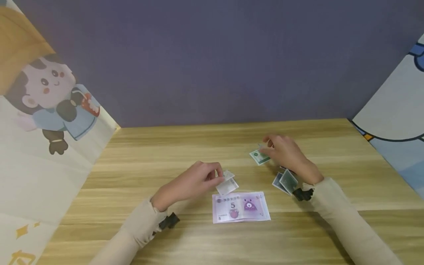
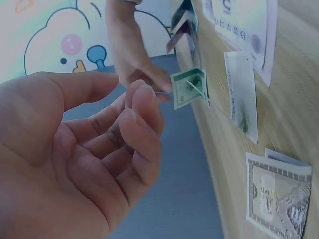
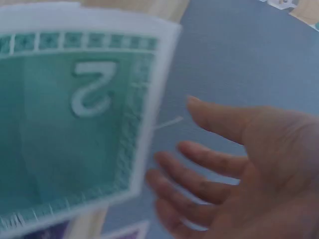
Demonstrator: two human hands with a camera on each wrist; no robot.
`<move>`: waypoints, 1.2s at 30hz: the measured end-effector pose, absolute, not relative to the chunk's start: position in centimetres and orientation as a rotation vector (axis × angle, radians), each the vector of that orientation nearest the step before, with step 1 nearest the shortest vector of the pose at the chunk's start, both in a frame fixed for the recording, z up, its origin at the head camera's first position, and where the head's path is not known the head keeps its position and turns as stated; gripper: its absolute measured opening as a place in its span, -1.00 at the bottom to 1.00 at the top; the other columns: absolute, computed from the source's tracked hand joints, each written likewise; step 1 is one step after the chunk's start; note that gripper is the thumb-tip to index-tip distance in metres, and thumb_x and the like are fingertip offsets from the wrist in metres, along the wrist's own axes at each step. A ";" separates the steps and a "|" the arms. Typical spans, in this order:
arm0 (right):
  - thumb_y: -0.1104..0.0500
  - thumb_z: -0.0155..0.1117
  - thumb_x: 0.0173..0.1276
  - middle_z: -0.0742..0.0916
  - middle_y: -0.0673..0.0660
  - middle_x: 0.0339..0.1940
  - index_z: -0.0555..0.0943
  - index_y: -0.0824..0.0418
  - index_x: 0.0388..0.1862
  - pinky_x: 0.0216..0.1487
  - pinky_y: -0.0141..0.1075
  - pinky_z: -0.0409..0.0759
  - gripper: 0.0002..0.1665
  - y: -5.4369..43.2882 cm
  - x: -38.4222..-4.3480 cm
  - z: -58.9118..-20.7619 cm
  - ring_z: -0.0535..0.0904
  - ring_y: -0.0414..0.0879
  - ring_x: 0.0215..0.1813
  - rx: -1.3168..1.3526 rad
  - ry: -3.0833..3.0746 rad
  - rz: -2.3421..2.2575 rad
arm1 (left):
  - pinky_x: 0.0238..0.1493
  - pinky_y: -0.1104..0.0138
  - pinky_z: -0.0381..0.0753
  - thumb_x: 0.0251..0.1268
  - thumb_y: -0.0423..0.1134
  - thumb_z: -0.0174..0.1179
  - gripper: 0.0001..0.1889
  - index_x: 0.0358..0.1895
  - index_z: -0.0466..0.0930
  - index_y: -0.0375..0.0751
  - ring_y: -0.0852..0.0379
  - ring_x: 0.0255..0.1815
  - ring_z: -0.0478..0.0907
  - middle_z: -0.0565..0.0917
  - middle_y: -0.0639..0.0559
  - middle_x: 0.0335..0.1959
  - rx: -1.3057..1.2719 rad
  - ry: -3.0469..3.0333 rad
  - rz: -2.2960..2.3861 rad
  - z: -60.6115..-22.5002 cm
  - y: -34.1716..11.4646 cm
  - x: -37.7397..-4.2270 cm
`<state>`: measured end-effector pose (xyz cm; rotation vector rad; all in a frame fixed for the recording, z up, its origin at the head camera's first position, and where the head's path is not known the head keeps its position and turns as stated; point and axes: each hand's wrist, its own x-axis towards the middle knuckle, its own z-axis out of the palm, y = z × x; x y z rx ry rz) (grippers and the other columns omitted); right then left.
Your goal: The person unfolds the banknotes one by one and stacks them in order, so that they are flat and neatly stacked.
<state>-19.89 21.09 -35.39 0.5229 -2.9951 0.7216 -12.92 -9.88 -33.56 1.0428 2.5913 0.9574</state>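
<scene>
My left hand (image 1: pixel 195 182) hovers at the left edge of small creased grey play banknotes (image 1: pixel 228 187); its fingers curl loosely, thumb apart. In the left wrist view, nothing sits between the fingers of that hand (image 2: pixel 99 144), and a grey note (image 2: pixel 271 191) stands bent beyond. Farther back, my right hand (image 1: pixel 286 152) is beside a green play banknote (image 1: pixel 259 157). In the right wrist view that hand (image 3: pixel 239 174) has relaxed fingers and a gap before the thumb. A folded green banknote (image 3: pixel 60 119) stands close to the right wrist camera.
A purple play banknote (image 1: pixel 241 208) marked 5 lies flat before both hands. Folded dark green notes (image 1: pixel 288 181) stand under the right wrist. The wooden tabletop (image 1: pixel 132 158) meets a grey-blue panel (image 1: pixel 215 62) behind; cartoon-printed panels (image 1: pixel 49 92) flank it.
</scene>
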 end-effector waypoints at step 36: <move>0.16 0.25 0.45 0.41 -0.02 -0.70 0.33 0.15 -0.56 -0.55 -0.32 0.27 -0.59 18.6 -19.6 -37.7 0.26 -0.17 -0.64 0.653 -3.015 1.128 | -0.35 0.30 0.66 0.47 -0.24 0.13 -0.83 -0.01 0.55 -0.22 0.01 -0.35 0.63 0.67 -0.07 -0.18 0.853 2.484 1.274 -36.5 -9.1 -17.8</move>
